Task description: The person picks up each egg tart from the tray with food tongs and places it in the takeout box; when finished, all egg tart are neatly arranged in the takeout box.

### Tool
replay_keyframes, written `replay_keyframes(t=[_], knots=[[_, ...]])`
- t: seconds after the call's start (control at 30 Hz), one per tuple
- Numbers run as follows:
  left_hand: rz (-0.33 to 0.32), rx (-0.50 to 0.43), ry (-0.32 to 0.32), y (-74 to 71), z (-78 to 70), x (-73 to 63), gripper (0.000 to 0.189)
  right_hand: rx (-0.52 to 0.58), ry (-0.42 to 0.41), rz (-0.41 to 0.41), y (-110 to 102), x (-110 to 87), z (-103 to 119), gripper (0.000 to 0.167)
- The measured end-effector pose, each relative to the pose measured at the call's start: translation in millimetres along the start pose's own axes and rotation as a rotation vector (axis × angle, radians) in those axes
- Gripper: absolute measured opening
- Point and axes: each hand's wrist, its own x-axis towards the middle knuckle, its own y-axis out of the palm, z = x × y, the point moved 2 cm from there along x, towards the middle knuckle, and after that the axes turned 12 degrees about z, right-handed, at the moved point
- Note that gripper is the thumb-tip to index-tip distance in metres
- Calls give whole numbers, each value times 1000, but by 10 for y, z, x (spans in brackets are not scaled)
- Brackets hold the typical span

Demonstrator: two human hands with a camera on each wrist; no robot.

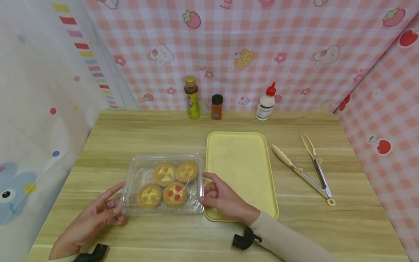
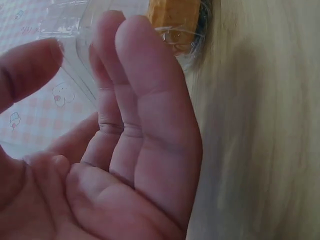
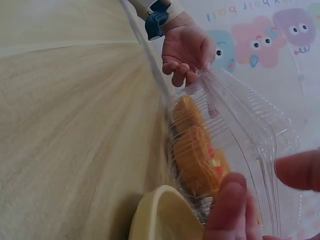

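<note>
A clear plastic clamshell container (image 1: 139, 169) holds several round tarts (image 1: 149, 195), one topped with red pieces. It lies left of the yellow tray (image 1: 242, 160), and whether its lid is fastened I cannot tell. My left hand (image 1: 95, 214) grips the container's left edge, with the thumb near the front corner. On the opposite side, my right hand (image 1: 226, 198) holds the right edge between thumb and fingers, with the hand over the tray's left part. The right wrist view shows the ridged clear lid (image 3: 245, 115) and the left hand (image 3: 185, 52) at the far end.
Metal tongs with beige tips (image 1: 314, 174) lie spread to the tray's right. Along the back stand a yellow-labelled bottle (image 1: 193, 103), a black-capped spice jar (image 1: 216, 109) and a white red-tipped squeeze bottle (image 1: 265, 105). Patterned cloth (image 1: 209, 54) rises behind and on both sides.
</note>
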Motion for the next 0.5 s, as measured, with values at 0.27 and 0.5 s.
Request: replay_keyframes(t=[0.27,0.5], knots=[[-52,32,-69,0,-14,41,70,121,36,114,46,7,-71,100],[-104,41,-112,23,-38,99,58,138,55,121,88,21,-54,89]])
